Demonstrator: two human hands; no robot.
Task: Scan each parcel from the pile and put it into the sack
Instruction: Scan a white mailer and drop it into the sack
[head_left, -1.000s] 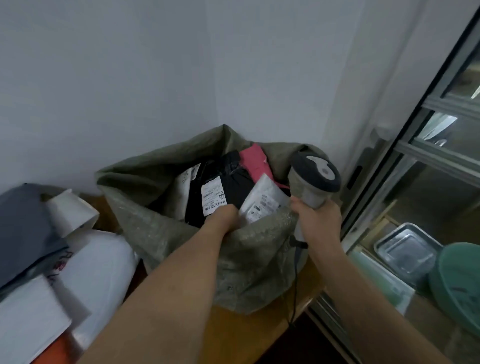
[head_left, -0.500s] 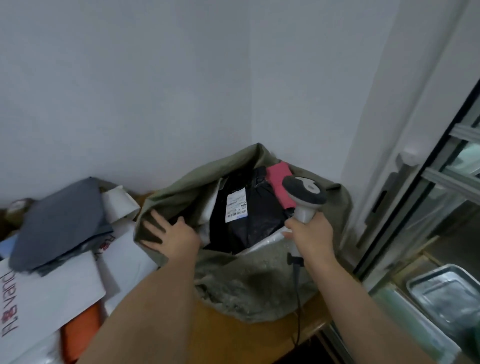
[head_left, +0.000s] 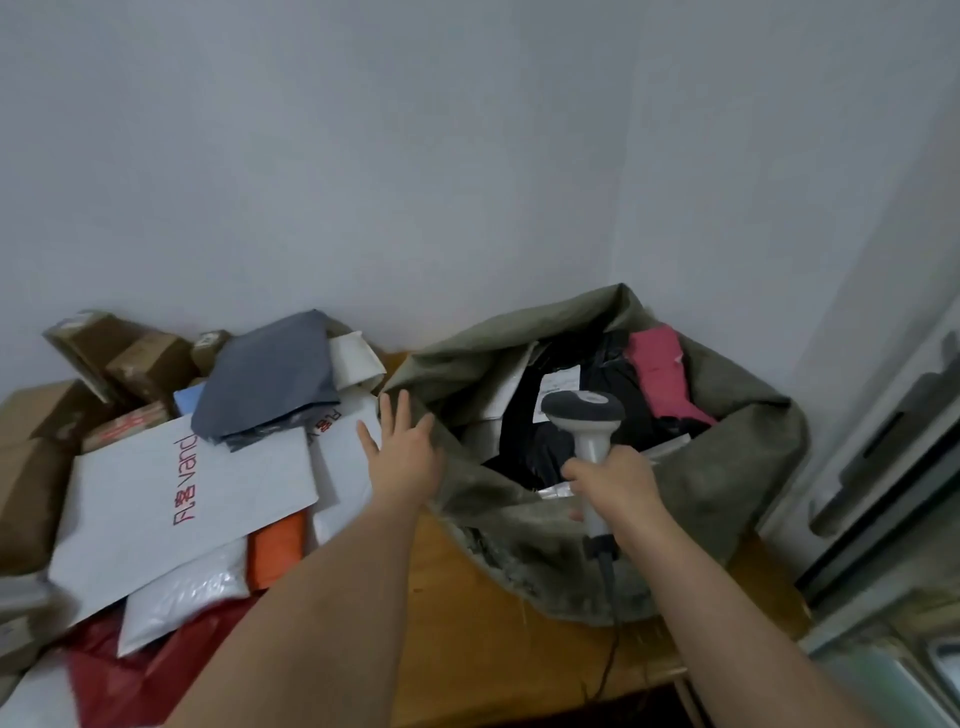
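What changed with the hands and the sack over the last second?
The left hand came out of the sack, where it had been pressing on a white parcel, passed over the sack's left rim and now reaches, fingers spread and holding nothing, toward the pile on the left. The right hand kept its grip on the scanner over the sack. The black parcel and pink parcel stayed inside.

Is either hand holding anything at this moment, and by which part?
The right hand grips the grey-and-white handheld barcode scanner by its handle. The left hand holds nothing, fingers spread.
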